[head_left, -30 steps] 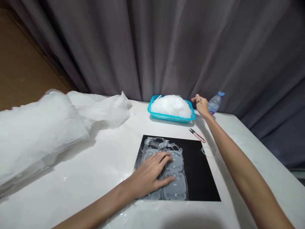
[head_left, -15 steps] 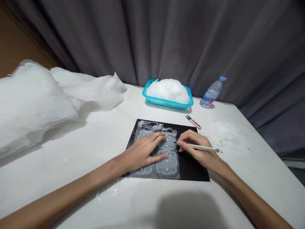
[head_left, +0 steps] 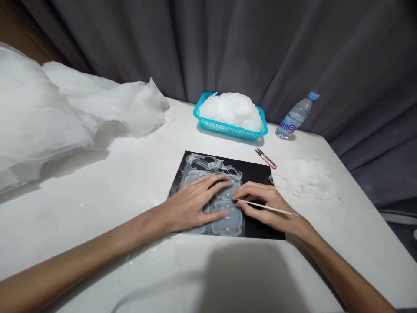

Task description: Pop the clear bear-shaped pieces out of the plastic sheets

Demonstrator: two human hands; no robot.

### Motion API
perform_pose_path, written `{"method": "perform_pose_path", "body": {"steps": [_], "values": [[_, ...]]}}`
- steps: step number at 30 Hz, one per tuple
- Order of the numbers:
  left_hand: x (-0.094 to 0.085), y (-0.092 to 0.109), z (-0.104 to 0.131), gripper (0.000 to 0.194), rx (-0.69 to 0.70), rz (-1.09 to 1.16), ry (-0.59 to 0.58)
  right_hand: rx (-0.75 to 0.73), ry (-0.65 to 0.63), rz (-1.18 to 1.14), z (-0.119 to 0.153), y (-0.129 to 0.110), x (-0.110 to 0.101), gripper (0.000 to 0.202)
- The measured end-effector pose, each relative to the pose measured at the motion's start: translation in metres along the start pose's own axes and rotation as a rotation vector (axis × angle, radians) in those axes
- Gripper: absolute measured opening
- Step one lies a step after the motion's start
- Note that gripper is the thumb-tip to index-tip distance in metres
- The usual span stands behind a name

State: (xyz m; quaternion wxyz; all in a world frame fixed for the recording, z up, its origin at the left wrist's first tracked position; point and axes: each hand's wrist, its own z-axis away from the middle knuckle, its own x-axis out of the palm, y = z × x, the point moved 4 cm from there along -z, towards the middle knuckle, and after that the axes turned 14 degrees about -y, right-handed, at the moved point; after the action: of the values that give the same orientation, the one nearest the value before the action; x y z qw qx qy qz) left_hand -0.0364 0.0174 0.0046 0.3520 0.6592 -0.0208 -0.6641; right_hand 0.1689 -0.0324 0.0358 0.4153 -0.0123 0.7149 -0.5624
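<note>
A clear plastic sheet with several greyish rounded-square shapes (head_left: 227, 226) lies on a black mat (head_left: 263, 228). My left hand (head_left: 198, 202) rests flat over it with the fingers spread, covering part of the shapes. In my right hand (head_left: 265, 202) is a slim white pen-like tool (head_left: 269, 208), pinched between thumb and fingers. Its front end is at the sheet's right side, close to the gap between two shapes, and the tip is partly hidden by the fingers. Thin cut-out strips (head_left: 213, 164) of clear plastic sit along the sheet's far edge.
Behind the mat stands a turquoise basket (head_left: 228, 129) heaped with white fluffy material (head_left: 231, 111). Small pink-handled thread snips (head_left: 266, 158) and a water bottle (head_left: 295, 117) are to the right. Stringy white scraps (head_left: 312, 178) lie farther right. Large white bags (head_left: 39, 117) fill the left side.
My right hand has shifted slightly left and towards me along the sheet, and the tool is turned a little. My left hand stays on the sheet. The camera view has tilted.
</note>
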Motion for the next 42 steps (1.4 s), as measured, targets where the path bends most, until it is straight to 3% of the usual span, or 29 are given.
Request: {"method": "perform_pose_path", "body": {"steps": [5, 19, 30, 34, 42], "values": [[-0.001, 0.001, -0.002, 0.072, 0.007, 0.0, 0.011, 0.074, 0.02, -0.055, 0.001, 0.005, 0.003, 0.008], [0.0, 0.0, -0.001, 0.075, 0.035, -0.003, 0.054, 0.022, -0.014, 0.101, 0.002, -0.001, 0.012, 0.009], [0.001, 0.001, -0.002, 0.075, 0.038, -0.023, 0.068, -0.121, -0.033, 0.391, 0.005, -0.007, 0.017, 0.011], [0.0, 0.002, -0.003, 0.077, 0.015, -0.032, 0.047, -0.079, -0.022, 0.331, 0.01, -0.003, 0.014, 0.01], [0.001, 0.001, 0.0, 0.077, -0.009, -0.018, 0.032, -0.131, -0.021, 0.295, 0.009, -0.004, 0.016, 0.01]]}}
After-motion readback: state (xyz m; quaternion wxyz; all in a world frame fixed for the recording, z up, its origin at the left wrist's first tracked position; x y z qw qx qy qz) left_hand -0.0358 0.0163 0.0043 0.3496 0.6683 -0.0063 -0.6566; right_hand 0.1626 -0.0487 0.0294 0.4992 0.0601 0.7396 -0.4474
